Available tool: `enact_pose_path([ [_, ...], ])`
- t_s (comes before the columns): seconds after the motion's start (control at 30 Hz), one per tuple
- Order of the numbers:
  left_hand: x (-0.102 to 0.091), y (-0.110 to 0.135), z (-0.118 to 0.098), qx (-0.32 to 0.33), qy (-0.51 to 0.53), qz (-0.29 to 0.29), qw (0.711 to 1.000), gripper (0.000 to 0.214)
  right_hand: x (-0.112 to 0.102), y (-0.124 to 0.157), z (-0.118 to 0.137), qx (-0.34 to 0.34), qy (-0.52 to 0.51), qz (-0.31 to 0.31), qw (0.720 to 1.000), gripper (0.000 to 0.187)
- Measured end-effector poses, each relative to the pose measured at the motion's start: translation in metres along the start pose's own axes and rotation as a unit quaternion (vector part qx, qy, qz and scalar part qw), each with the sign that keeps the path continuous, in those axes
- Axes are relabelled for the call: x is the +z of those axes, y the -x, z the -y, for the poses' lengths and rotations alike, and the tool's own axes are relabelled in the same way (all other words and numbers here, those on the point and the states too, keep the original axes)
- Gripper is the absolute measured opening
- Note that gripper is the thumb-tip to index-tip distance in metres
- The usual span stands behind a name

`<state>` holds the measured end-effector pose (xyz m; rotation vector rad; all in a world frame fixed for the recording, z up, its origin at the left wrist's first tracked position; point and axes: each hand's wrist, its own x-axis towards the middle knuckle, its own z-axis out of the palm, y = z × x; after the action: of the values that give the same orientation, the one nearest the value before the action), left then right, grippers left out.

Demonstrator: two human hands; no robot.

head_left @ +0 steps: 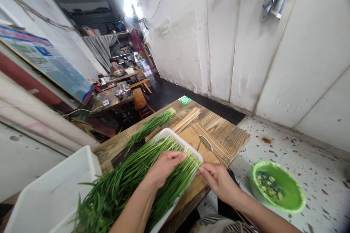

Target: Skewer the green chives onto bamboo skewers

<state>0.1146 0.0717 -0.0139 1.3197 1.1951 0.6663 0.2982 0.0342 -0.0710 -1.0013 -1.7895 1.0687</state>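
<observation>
A large heap of garlic chives (136,171) fills a long white tray (182,139), pale stem ends toward the right and green leaves hanging over the left end. Above the stems, my left hand (166,167) is closed, thumb pressed to the fingers near the pale ends; chives appear pinched there. At the tray's right edge, my right hand (217,178) pinches stem ends between thumb and fingertips. A wooden cutting board (191,136) lies partly beneath the tray. Beyond it rests a smaller bundle of chives (151,125).
Thin bamboo skewers (212,140) lie on the wooden table (237,134) beside a green QR card (185,99). At left stands a white bin (90,164). On the floor at right is a green basin (294,193) with scraps. A person (116,66) sits at a far table.
</observation>
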Motion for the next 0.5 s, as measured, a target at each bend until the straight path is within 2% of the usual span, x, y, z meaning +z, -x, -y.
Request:
enact_pose_path([
  [0.17,-0.005,-0.002,0.001,0.008,-0.016,-0.036,0.999,0.033,0.0,-0.008,0.002,0.022,-0.031,0.003,0.999,0.027],
  [0.27,-0.009,-0.002,0.001,0.015,-0.005,-0.07,0.997,0.034,-0.002,-0.01,0.001,0.046,-0.08,0.051,0.994,0.028],
  [0.33,-0.01,-0.001,0.0,0.002,0.019,-0.052,0.998,0.035,-0.003,-0.007,0.0,0.063,-0.123,0.085,0.987,0.028],
  [0.4,-0.01,0.0,-0.001,-0.02,0.023,-0.008,1.0,0.035,-0.004,-0.003,-0.001,0.07,-0.154,0.096,0.981,0.03],
  [0.5,-0.009,0.0,-0.003,-0.039,-0.039,0.012,0.998,0.034,-0.004,0.002,-0.001,0.058,-0.155,0.089,0.982,0.03],
])
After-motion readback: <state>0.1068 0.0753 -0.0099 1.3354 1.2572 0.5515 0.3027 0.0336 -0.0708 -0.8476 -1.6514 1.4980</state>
